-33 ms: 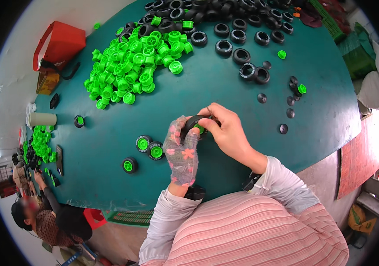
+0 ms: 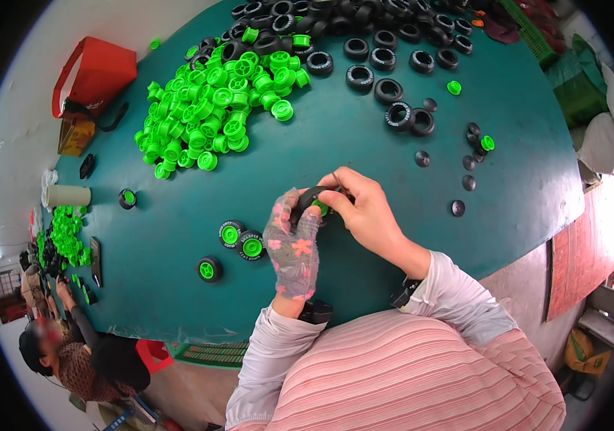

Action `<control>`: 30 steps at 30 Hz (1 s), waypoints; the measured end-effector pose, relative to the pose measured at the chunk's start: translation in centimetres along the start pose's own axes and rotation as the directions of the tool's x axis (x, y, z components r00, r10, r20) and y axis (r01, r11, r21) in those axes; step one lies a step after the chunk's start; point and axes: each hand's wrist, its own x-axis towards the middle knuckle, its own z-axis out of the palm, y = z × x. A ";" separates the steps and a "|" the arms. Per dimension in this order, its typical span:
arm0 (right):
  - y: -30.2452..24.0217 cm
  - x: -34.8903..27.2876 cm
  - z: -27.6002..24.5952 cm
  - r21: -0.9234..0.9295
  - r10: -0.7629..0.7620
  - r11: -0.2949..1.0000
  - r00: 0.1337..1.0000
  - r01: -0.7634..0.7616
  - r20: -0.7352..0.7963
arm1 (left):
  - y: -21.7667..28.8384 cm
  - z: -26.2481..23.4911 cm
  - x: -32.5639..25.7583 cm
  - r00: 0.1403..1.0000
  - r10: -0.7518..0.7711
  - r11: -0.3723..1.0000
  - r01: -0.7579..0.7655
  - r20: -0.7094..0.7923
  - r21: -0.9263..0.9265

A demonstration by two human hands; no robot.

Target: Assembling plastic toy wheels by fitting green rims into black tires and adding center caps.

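Observation:
My left hand [image 2: 292,248], in a grey flowered glove, and my bare right hand [image 2: 366,215] are both closed on one black toy tyre with a green hub [image 2: 314,201], held just above the teal table [image 2: 364,144]. Three finished wheels, black with green centres, lie to the left of my left hand [image 2: 231,232] [image 2: 252,246] [image 2: 208,269]. A big heap of loose green hubs [image 2: 213,108] sits further back on the left. Several empty black tyres [image 2: 375,65] are spread along the far side.
Small black caps [image 2: 422,158] and a green-hubbed piece [image 2: 486,142] lie to the right. A red basket [image 2: 95,75] and a white roll [image 2: 68,195] stand at the left. Another person [image 2: 70,359] works at the lower left beside more green parts [image 2: 66,237].

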 end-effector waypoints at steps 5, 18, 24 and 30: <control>0.1 0.1 -0.5 -0.071 0.002 0.997 1.000 -0.003 -0.012 | 0.2 1.3 0.2 0.993 -0.091 0.965 0.071 -0.072 -0.251; -0.2 0.4 -1.2 -0.048 0.117 0.992 0.991 -0.114 0.070 | -1.5 1.2 0.4 0.981 -0.192 0.931 0.174 -0.027 -0.322; -0.5 -0.7 -1.1 -0.203 -0.097 0.975 0.995 0.088 -0.036 | 0.6 1.1 0.7 0.992 -0.121 0.950 0.103 -0.042 -0.296; -1.2 -0.4 -2.1 0.037 0.086 0.995 0.994 -0.088 0.065 | 0.3 0.2 0.3 0.993 -0.119 0.950 0.116 0.006 -0.291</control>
